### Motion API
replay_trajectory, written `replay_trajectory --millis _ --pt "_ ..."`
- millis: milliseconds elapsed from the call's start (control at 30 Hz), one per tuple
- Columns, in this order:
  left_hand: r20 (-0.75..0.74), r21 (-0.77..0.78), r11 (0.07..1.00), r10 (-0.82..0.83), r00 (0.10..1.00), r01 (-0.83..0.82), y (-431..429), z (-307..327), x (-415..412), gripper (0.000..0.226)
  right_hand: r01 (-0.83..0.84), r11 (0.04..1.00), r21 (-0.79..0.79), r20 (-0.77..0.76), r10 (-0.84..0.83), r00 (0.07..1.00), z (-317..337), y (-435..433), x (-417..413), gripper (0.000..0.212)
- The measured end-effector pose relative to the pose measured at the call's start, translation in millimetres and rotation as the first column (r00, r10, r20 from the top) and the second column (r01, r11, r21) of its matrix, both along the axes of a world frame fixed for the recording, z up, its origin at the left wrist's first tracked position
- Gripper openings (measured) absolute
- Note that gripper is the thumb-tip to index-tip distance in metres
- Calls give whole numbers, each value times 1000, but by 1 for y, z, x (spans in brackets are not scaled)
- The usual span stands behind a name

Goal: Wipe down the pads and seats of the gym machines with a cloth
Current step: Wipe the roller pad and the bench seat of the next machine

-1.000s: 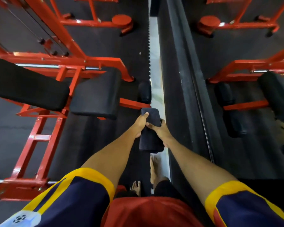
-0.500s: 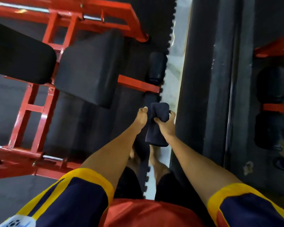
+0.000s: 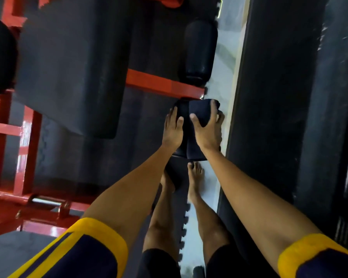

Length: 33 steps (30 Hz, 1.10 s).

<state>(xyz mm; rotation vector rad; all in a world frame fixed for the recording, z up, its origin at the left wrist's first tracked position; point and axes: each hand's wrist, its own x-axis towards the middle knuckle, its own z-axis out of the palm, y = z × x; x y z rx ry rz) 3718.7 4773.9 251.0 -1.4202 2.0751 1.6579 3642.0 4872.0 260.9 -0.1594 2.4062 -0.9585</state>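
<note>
The cloth (image 3: 201, 112) lay wrapped over the right side of the lower roller (image 3: 182, 108), and the right hand (image 3: 208, 135) gripped it there: thumb spread to the left, fingers (image 3: 214, 106) curled close together over the far edge. The left hand (image 3: 172, 131) held the bare left side of the roller, its fingers (image 3: 173, 115) pressed together and bent round the curve. Several things could go wrong from here, in my judgement. The cloth covered only the part under the right palm, so a short twist would probably leave the left side and the underside unwiped. If the roller turned freely on its axle, it could spin with the cloth, and then nothing would be rubbed. The loose lower end of the cloth hung below the right wrist and could slip off. Just beyond the fingertips ran the red bar (image 3: 165, 83), a hard edge for the knuckles on a forward stroke, and past it stood the upper roller (image 3: 199, 51). Right of the right fingers there was only a narrow light floor strip (image 3: 219, 91) and then the dark wall (image 3: 269, 117), so little room on that side. Left of the left fingers the space was open as far as the seat (image 3: 72, 67). Below the wrists stood the bare feet (image 3: 195, 177), near the toothed mat edge (image 3: 184, 217).
</note>
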Motion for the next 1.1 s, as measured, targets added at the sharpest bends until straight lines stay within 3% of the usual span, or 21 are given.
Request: replay_trajectory --millis 167,300,467,567,633,700,767,833,900,933,967,1033,1100 --pt "-116 -3 999 -35 993 35 -1 -44 10 56 -43 997 66 -169 53 984 -41 11 55 74" --pt "-157 23 1000 -12 987 16 0 -47 11 53 -58 998 11 -160 59 985 -48 45 100 67" --pt "-169 39 997 68 983 -62 0 -53 8 53 -103 994 21 -343 104 934 -51 -7 34 61" --pt "-174 30 998 57 983 -52 0 -55 8 53 -198 975 97 -430 221 876 -62 -36 0 58" --pt "-160 32 997 80 984 -76 0 -55 9 51 -158 986 48 -351 165 922 -62 -33 1 63" --pt "-128 30 991 132 983 -129 0 -55 7 49 89 996 -20 -61 -91 994 -66 -26 -1 70" --pt "-92 38 984 178 980 -175 -1 -55 4 49 212 977 -8 135 -209 969 -65 -25 -9 71" --pt "-96 23 986 166 981 -165 -3 -59 2 49 -26 999 23 -61 27 998 -54 -25 -5 68" --pt "-71 17 991 134 988 -133 -4 -64 1 49 -294 951 91 -317 307 897 -53 -22 9 61" --pt "-54 13 992 130 990 -129 -3 -64 0 49 -343 933 110 -379 359 853 -60 -19 10 59" --pt "-64 5 992 129 990 -129 -1 -62 0 49 -326 942 78 -354 331 875 -64 -16 10 58" --pt "-119 -43 992 113 986 -119 3 -57 0 50 -104 992 -73 -105 96 990 -67 -14 -1 61" --pt "-107 -91 992 79 991 -89 7 -51 0 52 133 982 -132 162 -111 981 -70 -16 -15 63"
